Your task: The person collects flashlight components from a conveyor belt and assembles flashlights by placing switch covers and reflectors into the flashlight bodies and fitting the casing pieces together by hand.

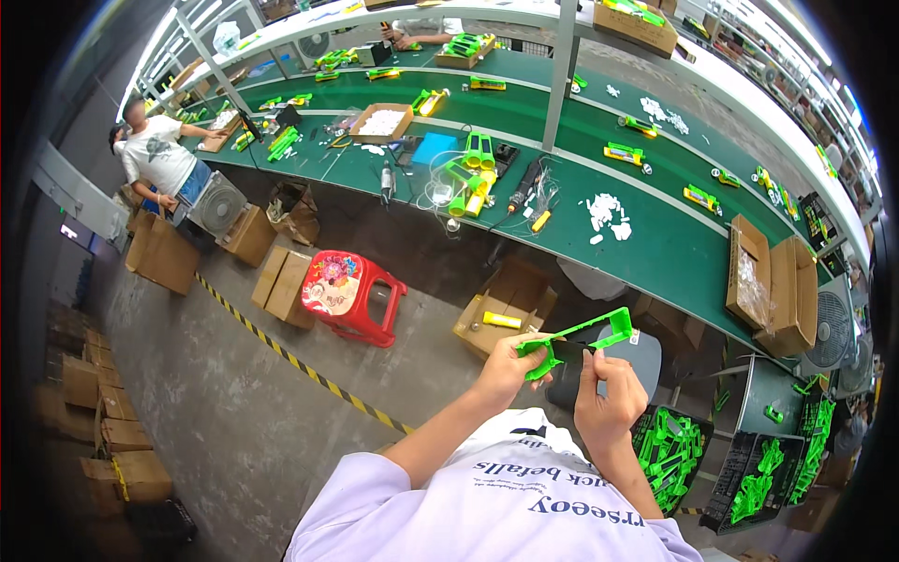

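Observation:
In front of my chest, my left hand grips one end of a bright green plastic housing, long and open-sided with a raised block at its far end. Under it, the thumb and fingers of my right hand are pinched together close to the housing. A thin dark piece seems to lie at those fingertips, too small to make out. Below the hands is a grey seat. At my right stands a black crate filled with similar green parts.
A green workbench runs ahead, bearing green-yellow assemblies, a power screwdriver and white pieces. A red stool and an open carton stand on the floor. Another person stands far left; more crates are right.

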Action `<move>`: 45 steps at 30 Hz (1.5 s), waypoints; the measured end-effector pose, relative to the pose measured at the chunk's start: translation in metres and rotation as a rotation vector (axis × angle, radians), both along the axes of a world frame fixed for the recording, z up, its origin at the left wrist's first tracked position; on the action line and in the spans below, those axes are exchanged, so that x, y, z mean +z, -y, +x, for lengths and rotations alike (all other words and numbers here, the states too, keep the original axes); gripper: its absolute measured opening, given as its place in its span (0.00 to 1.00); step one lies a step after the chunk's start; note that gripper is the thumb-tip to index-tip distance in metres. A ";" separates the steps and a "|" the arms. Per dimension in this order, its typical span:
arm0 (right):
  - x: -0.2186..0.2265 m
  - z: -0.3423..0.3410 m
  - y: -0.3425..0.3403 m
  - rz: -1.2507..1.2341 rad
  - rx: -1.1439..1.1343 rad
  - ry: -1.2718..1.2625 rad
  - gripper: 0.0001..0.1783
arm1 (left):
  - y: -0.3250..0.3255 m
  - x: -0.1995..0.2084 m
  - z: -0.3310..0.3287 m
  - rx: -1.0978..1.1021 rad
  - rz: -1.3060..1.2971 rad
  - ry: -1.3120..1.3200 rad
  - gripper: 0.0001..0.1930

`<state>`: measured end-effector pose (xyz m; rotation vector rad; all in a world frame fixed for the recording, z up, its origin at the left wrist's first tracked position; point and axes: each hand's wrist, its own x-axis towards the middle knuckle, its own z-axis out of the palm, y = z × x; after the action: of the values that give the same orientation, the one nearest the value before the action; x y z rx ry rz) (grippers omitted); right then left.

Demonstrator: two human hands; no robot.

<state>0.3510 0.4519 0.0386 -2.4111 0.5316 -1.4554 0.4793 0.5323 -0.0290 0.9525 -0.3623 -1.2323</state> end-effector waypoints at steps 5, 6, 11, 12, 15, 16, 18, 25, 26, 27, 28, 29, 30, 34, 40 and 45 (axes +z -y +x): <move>0.003 0.003 0.005 -0.041 0.005 0.001 0.11 | 0.008 0.001 0.000 -0.003 0.001 -0.008 0.12; 0.002 0.003 0.007 -0.043 0.008 0.002 0.11 | 0.010 0.001 -0.001 0.019 0.003 -0.023 0.11; -0.026 -0.005 0.033 0.374 -0.104 0.062 0.07 | 0.008 0.010 -0.004 0.095 0.015 0.089 0.06; -0.032 -0.009 0.039 0.546 -0.111 0.063 0.07 | 0.009 0.010 -0.005 0.094 0.013 0.091 0.06; -0.044 -0.018 0.044 0.595 -0.092 0.026 0.07 | 0.011 0.003 -0.010 0.069 0.058 0.113 0.04; -0.045 -0.020 0.045 0.595 -0.090 0.000 0.07 | 0.011 -0.002 -0.011 0.055 0.092 0.103 0.03; -0.037 -0.026 0.047 0.425 -0.132 -0.080 0.09 | 0.011 -0.006 -0.013 0.034 0.123 0.099 0.02; -0.010 -0.060 0.084 0.865 -0.012 -0.542 0.14 | 0.010 -0.005 -0.014 -0.126 0.061 0.250 0.05; -0.011 -0.064 0.083 0.869 -0.017 -0.539 0.14 | 0.008 -0.001 -0.015 -0.132 0.063 0.251 0.05; -0.013 -0.068 0.083 0.882 0.012 -0.581 0.14 | 0.007 0.007 -0.017 -0.156 0.113 0.270 0.06; -0.015 -0.071 0.083 0.895 0.043 -0.623 0.15 | 0.007 0.011 -0.018 -0.177 0.163 0.288 0.08; -0.013 -0.070 0.080 0.915 0.042 -0.610 0.15 | 0.008 0.005 -0.021 -0.122 0.242 0.287 0.08; -0.015 -0.070 0.078 0.917 0.043 -0.611 0.15 | 0.008 0.005 -0.024 -0.122 0.244 0.286 0.08; -0.026 -0.074 0.067 0.896 0.036 -0.588 0.15 | 0.000 -0.004 -0.033 -0.026 0.283 0.361 0.06; -0.052 -0.109 0.065 1.020 0.110 -0.433 0.11 | 0.023 -0.005 -0.040 -0.188 0.288 0.411 0.05; -0.114 -0.131 0.075 1.102 0.325 -0.350 0.12 | 0.036 -0.057 -0.047 -0.471 0.202 0.321 0.13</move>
<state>0.2205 0.3767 -0.0759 -1.6917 0.7156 -0.3758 0.4318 0.4963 -0.0860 1.2913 -0.7588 -1.5635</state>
